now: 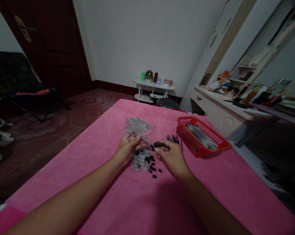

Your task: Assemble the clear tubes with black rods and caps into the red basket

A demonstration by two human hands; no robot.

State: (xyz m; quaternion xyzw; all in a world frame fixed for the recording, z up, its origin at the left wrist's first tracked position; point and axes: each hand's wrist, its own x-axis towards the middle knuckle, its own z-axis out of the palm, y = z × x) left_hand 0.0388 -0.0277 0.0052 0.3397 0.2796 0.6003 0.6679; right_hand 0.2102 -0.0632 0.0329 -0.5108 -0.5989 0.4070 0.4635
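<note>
My left hand (129, 147) grips a translucent grey pen barrel (142, 138), its end pointing right. My right hand (170, 154) faces it with thumb and fingertips pinched together; a small dark piece seems to be at the fingertips, too unclear to name. Between and below both hands lies a pile of clear pen caps (139, 161) mixed with small black plugs (154, 176). More translucent barrels (137, 125) lie in a loose bundle beyond my left hand. Behind my right hand are thin black sticks (173, 138), partly hidden by it.
A red plastic basket (193, 148) with finished-looking pens (202, 137) stands at the right on the pink-covered table (93, 189). Farther off are a small white shelf (153, 84), a dresser (218, 111) crowded with bottles, and a folding chair (17, 78) by the door.
</note>
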